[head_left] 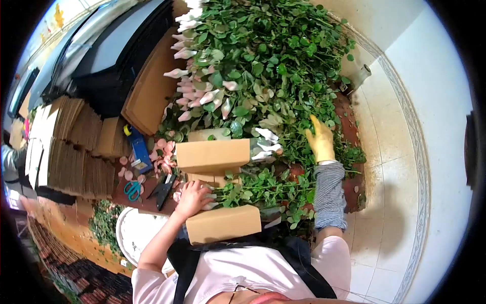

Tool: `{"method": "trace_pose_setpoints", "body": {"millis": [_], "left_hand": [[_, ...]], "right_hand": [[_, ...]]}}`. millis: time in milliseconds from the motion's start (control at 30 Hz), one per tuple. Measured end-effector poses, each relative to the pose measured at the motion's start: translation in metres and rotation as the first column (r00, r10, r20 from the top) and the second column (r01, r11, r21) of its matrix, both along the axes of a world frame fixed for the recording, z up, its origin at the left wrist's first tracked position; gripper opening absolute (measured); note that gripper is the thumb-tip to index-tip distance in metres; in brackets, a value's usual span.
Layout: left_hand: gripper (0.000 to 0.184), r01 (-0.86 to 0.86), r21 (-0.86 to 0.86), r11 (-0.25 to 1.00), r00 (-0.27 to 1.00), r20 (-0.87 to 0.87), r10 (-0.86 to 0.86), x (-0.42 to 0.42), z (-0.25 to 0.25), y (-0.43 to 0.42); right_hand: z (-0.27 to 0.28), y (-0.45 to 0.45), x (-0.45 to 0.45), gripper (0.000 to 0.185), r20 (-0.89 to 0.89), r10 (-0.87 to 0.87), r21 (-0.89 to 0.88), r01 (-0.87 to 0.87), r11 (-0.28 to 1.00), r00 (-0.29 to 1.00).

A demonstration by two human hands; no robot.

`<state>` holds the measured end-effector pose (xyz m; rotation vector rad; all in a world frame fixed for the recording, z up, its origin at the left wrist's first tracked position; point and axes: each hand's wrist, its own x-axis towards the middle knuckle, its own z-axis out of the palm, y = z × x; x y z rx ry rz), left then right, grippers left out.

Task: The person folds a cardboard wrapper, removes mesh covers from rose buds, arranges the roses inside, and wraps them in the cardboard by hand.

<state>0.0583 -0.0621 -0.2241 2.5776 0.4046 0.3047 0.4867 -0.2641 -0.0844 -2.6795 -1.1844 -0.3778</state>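
Between two cardboard pieces lie leafy rose stems point(243, 191), their netted heads toward the left. My bare left hand point(194, 198) rests on those heads, its fingers bent and partly hidden, so its grip is unclear. One cardboard piece point(212, 154) stands beyond the stems and another point(224, 224) is nearest my body. My right hand point(320, 140), in a yellow glove, is over the foliage at the right with thumb and fingers apart, holding nothing visible. A large heap of roses point(268, 66) covers the back of the table, with white and pink netted heads on its left side.
Teal scissors point(133, 190), a black stapler point(162, 191), a blue tool point(139, 149) and pink petals point(161, 154) lie left of the cardboard. Stacked cardboard point(71, 147) stands farther left. A white tub point(139, 233) is below the table's left edge. A person's sleeve point(10, 161) shows far left.
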Motion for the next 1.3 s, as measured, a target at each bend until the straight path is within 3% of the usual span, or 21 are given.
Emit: {"method": "trace_pose_setpoints", "body": {"millis": [33,100,167,200,300,367,400,500,567,633,667,767,800,833,900,967,1033,1067,1133,1200,1300], "left_hand": [[0.029,0.005,0.013,1.000,1.000,0.012,-0.005,-0.001,-0.002,0.000],[0.029,0.004,0.017,1.000,0.999,0.042,-0.005,-0.001,-0.005,0.000],[0.028,0.018,0.000,1.000,0.998,0.057,-0.018,-0.001,-0.007,0.001],[0.028,0.015,-0.003,1.000,0.999,0.050,-0.015,-0.001,-0.008,0.002],[0.027,-0.015,-0.039,0.999,1.000,-0.010,0.015,-0.003,-0.006,0.000],[0.027,-0.021,-0.051,0.998,1.000,0.015,0.022,-0.002,-0.004,0.000],[0.027,-0.014,-0.066,0.998,0.999,0.031,0.016,-0.004,-0.005,-0.001],[0.028,-0.032,-0.059,0.998,0.999,0.030,0.034,-0.005,-0.010,0.000],[0.033,-0.024,-0.089,0.996,0.995,0.097,0.033,-0.005,-0.024,0.002],[0.040,-0.044,-0.288,0.957,0.998,0.038,0.057,-0.004,-0.018,0.003],[0.047,-0.094,-0.256,0.962,0.995,-0.058,0.082,-0.004,-0.011,0.001],[0.054,-0.065,-0.097,0.993,0.997,0.030,0.068,-0.001,-0.007,0.000],[0.056,-0.054,-0.096,0.994,0.998,-0.013,0.053,-0.001,-0.003,0.000],[0.056,-0.035,-0.085,0.996,0.999,-0.026,0.033,-0.002,-0.001,0.002],[0.055,0.025,0.139,0.990,0.999,-0.031,-0.021,0.001,0.002,0.003],[0.054,0.116,0.196,0.974,0.989,-0.116,-0.094,0.005,0.012,0.007],[0.053,0.126,0.358,0.925,0.988,-0.128,-0.085,0.010,0.021,0.005],[0.052,0.113,0.283,0.953,0.991,-0.100,-0.088,0.012,0.017,0.005],[0.051,0.111,0.148,0.983,0.991,-0.087,-0.099,0.012,0.014,0.005],[0.052,0.098,0.056,0.994,0.990,-0.105,-0.092,0.010,0.013,0.009],[0.052,0.038,0.052,0.998,0.996,-0.082,-0.034,0.009,0.013,-0.001]], "right_hand": [[0.005,0.020,-0.012,0.066,-0.079,-0.015,0.064,0.020,0.998,0.997],[-0.022,0.052,-0.020,0.069,-0.156,0.166,0.171,-0.139,0.975,0.974],[-0.040,0.086,-0.023,0.068,-0.216,0.024,-0.063,-0.039,0.997,0.976],[-0.088,0.093,0.000,0.069,0.101,0.146,0.089,-0.155,0.984,0.984],[-0.091,0.109,0.009,0.038,-0.033,-0.081,0.181,0.085,0.980,0.996],[-0.064,0.101,-0.011,0.031,0.013,-0.040,0.469,0.029,0.883,0.999],[-0.042,0.092,-0.023,0.037,0.172,-0.011,0.466,-0.072,0.882,0.985],[0.028,0.047,-0.068,0.040,0.047,0.325,0.498,-0.304,0.812,0.945],[0.041,0.014,-0.091,0.042,-0.172,0.550,0.467,-0.424,0.776,0.817],[0.050,-0.007,-0.126,0.044,-0.289,0.602,0.306,-0.524,0.795,0.745],[0.017,-0.015,-0.134,0.043,-0.131,0.654,0.310,-0.596,0.741,0.745],[-0.053,-0.032,-0.172,0.022,-0.158,0.393,-0.071,-0.408,0.910,0.906],[-0.088,-0.037,-0.173,0.015,-0.633,0.046,0.043,-0.024,0.999,0.773],[-0.131,-0.040,-0.169,0.008,-0.935,-0.169,-0.048,0.361,0.931,0.312],[-0.173,-0.049,-0.172,0.004,-0.642,0.216,0.208,-0.105,0.973,0.736],[-0.148,-0.031,-0.190,0.019,-0.493,0.276,0.284,-0.147,0.947,0.825],[-0.182,-0.019,-0.175,0.016,-0.003,0.371,0.310,-0.352,0.883,0.928],[-0.205,-0.022,-0.171,0.014,-0.097,0.413,0.422,-0.339,0.841,0.905],[-0.216,-0.037,-0.171,0.012,-0.246,0.405,0.429,-0.276,0.860,0.881],[-0.203,-0.041,-0.186,0.014,-0.407,0.220,0.156,-0.170,0.973,0.887],[-0.167,-0.038,-0.187,0.030,-0.586,0.083,-0.210,-0.250,0.945,0.806]]}}
